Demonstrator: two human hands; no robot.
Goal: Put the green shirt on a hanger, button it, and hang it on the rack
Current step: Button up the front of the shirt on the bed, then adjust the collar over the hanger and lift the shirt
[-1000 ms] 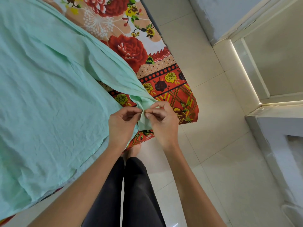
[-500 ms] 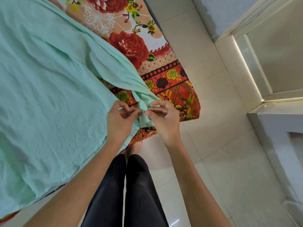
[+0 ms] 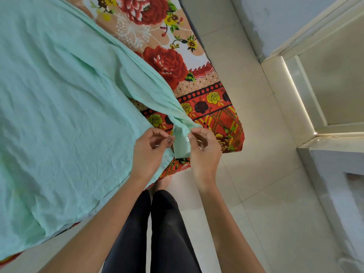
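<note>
The mint-green shirt (image 3: 59,107) lies spread over the bed, filling the left of the head view. One long sleeve runs down to the bed's near corner, and its cuff (image 3: 181,146) hangs between my hands. My left hand (image 3: 147,154) pinches the cuff's left edge with curled fingertips. My right hand (image 3: 205,152) pinches the right edge, beside a small white button (image 3: 186,139). No hanger or rack is in view.
A red and orange floral bedsheet (image 3: 212,107) covers the bed and hangs over its corner. Pale floor tiles (image 3: 266,174) stretch to the right. A white wall and a lit door frame (image 3: 301,99) stand at the far right. My legs in black trousers (image 3: 157,233) are below.
My hands have drawn slightly apart, so the cuff shows flat between them and its white button is visible. The camera view shifted a little.
</note>
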